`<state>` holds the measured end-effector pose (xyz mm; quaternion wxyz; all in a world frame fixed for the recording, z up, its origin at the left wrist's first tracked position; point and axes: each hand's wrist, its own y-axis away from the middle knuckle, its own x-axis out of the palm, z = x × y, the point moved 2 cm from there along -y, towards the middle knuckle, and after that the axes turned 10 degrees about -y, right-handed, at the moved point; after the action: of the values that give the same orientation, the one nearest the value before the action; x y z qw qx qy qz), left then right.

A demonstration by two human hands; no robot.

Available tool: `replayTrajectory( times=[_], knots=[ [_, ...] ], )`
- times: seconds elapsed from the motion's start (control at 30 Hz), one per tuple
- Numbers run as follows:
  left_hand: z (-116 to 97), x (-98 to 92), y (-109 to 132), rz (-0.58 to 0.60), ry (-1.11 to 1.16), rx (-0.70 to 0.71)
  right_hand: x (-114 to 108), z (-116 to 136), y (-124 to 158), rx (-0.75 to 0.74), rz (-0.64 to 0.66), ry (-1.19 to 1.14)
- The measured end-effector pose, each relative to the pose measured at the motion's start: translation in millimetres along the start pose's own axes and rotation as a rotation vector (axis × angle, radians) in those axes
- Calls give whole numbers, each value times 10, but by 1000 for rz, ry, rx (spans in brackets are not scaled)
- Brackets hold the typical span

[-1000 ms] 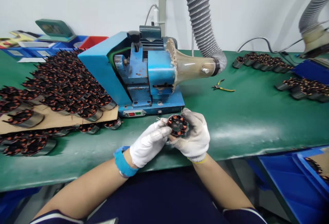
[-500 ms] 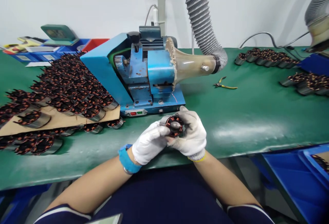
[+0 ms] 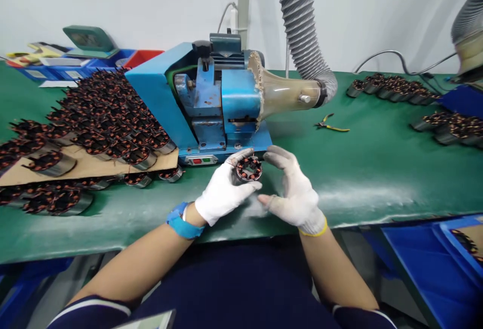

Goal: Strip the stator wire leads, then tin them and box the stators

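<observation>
Fingers of the left hand point(image 3: 222, 193) were clamped on a copper-wound ring point(image 3: 249, 176), curled behind it with the thumb across its front; those of the right hand point(image 3: 296, 193) stood apart in a loose curve just right of it, not touching it. In the head view, the ring was just before the base of a blue machine point(image 3: 241, 92); whether it rested on the table or hung slightly above could not be told. The table point(image 3: 377, 168) had a shiny green top and ran along a white wall point(image 3: 151, 2).

Counted up: one machine, one pair of pliers point(image 3: 323, 125), two grey hoses point(image 3: 305, 22), one red bin point(image 3: 145, 58) beside blue bins point(image 3: 73, 74), one cardboard sheet point(image 3: 90, 165) and two groups of rings point(image 3: 394, 89) at right. The heap of rings point(image 3: 105, 112) at left was too crowded to count.

The table's front edge passed beneath the forearms. Leftward, the cardboard reached the machine's base. Rightward, green tabletop stretched from the right hand toward the two groups, with the pliers lying farther back.
</observation>
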<state>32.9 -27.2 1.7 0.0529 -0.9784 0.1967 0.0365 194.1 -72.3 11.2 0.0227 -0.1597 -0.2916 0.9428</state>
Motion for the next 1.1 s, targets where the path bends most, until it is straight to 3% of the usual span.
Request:
replayTrajectory(
  times=[0.13,0.2,0.4,0.47,0.6,0.67,0.77,0.87,1.0,1.03,1.1],
  knots=[
    [62,18,44,-129,-319,167,90,119,-44,-115,-103,103],
    [57,21,68,-148,-396,209,131,84,-52,-101,-170,53],
    [2,10,92,-243,-173,163,-74,-393,85,375,-622,-512],
    [-13,17,99,-279,-189,180,-61,-398,142,410,-567,-519],
    [-26,44,120,-259,-311,314,120,-138,147,291,-255,-321],
    [-35,56,126,-204,-324,356,130,-97,85,336,-271,-324],
    [-60,56,125,-137,-267,291,9,-236,-16,452,-439,-635],
    [-94,34,124,-118,-230,243,-83,-359,-26,405,-552,-816],
    [-98,11,120,-109,-284,362,131,-198,54,329,-174,-611],
    [-87,12,119,-109,-302,388,199,-130,72,298,-131,-536],
    [-55,27,121,-120,-343,409,284,-16,93,216,-193,-408]
  ],
)
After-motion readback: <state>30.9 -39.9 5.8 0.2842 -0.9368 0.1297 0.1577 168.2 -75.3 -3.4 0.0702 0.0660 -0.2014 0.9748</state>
